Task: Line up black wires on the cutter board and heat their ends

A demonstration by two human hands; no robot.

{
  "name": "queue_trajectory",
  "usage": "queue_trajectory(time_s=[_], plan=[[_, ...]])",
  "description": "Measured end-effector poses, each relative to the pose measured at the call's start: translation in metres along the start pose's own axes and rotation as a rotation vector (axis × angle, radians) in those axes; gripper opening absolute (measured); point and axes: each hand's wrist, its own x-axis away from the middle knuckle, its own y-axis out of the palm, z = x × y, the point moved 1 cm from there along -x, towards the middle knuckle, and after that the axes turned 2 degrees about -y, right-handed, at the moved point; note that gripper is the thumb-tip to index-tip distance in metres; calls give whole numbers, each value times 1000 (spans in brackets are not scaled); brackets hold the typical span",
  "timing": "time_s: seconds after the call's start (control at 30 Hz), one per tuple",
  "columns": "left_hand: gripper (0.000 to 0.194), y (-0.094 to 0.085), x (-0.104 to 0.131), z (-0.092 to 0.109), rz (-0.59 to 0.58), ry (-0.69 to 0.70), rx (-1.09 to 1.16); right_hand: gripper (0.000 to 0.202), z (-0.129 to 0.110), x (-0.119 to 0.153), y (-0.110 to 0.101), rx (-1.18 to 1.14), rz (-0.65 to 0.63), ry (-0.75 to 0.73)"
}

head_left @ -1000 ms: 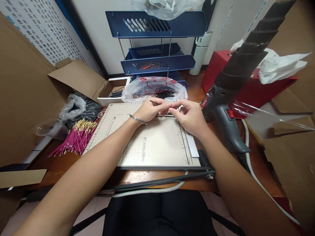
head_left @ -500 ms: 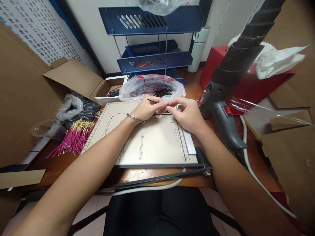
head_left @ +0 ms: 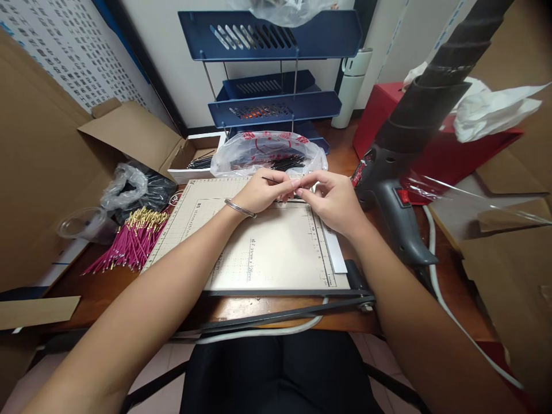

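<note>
My left hand is closed around a thin black stick, one end of which pokes out above the knuckles. Its thumb and forefinger meet the fingertips of my right hand, which is closed in a pinch. Whatever lies between those right fingertips is too small and hidden to make out. Both hands are above the far part of a cream paper trimmer printed with size lines. Just beyond them, a clear plastic bag with red print holds a bundle of similar black sticks.
Magenta sticks with gold ends lie in a pile at left, near a clear plastic cup. An open carton and blue tiered rack stand behind. A black heat gun and red box are at right.
The whole view has shifted slightly, so things appear a little further right. My hands keep the same pinch, fingertips together, with the black stick still in the left.
</note>
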Motion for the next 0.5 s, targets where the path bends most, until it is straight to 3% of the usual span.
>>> queue_trajectory(time_s=[0.2,0.37,0.43,0.5], plan=[[41,3,3,3,-13,-21,48,24,2,2,1,-50,15,44],[36,3,5,6,-102,14,3,41,5,-1,-3,-55,-122,89],[36,4,5,6,-83,26,-30,45,-6,-1,-11,24,-121,29],[36,3,4,6,3,31,-43,41,-30,6,-23,65,-27,-64]])
